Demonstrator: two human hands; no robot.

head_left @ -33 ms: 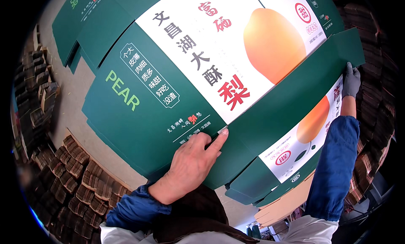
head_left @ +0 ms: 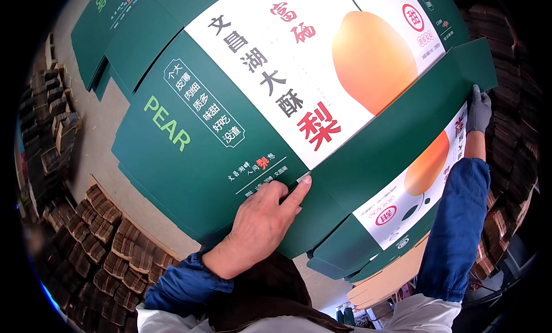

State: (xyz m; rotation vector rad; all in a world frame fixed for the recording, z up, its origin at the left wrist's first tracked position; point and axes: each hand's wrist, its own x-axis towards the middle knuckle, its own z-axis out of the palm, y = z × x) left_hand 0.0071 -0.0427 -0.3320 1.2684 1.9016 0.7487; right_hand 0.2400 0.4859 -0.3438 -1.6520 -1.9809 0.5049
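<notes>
A large green printed cardboard box blank (head_left: pixel 374 154) lies before me, its white panels showing orange-yellow pears. My bare left hand (head_left: pixel 259 224) rests on its green part, at the near corner of the big white panel. The fingers are curled and the thumb reaches toward that corner. A small pale sliver shows beside the thumb tip; whether it is pinched is hidden. At the far right my right hand (head_left: pixel 479 111), in a grey glove, grips the edge of a green flap beside the smaller pear panel. Its fingertips lie partly behind the board.
Stacks of brown folded cardboard (head_left: pixel 123 258) stand on the floor at lower left, with others along the left and right sides. Another green cardboard piece (head_left: pixel 92 45) sticks out at the upper left. A plain tan cardboard sheet (head_left: pixel 391 272) lies below the near edge.
</notes>
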